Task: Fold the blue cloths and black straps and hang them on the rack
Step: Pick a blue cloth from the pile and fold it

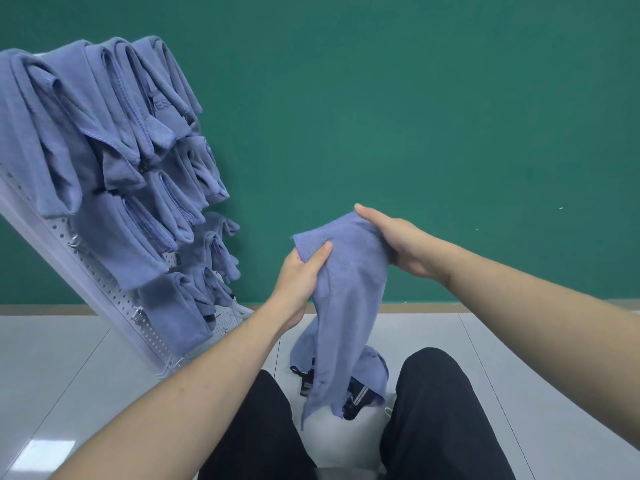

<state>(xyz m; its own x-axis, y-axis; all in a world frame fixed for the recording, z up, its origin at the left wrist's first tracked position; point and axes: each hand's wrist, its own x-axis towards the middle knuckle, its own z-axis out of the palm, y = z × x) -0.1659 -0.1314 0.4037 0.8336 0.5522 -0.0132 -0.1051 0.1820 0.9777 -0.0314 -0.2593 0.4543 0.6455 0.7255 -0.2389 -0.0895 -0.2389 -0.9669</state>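
I hold a blue cloth [349,292] up in front of me with both hands. My left hand [301,275] pinches its upper left corner, thumb on the front. My right hand [398,240] grips the upper right edge from above. The cloth hangs down long and loosely between my knees. Under its lower end, on the floor, lie another blue cloth [375,372] and black straps [356,398] with white stripes. At the left stands a tilted white pegboard rack [86,268] with several folded blue cloths [104,140] hanging from its hooks.
A green wall [415,116] rises behind, with a brown skirting strip at its foot. The floor is pale grey tile [540,358]. My legs in black trousers [436,410] frame the pile. Bare metal hooks [74,241] show on the rack's left edge.
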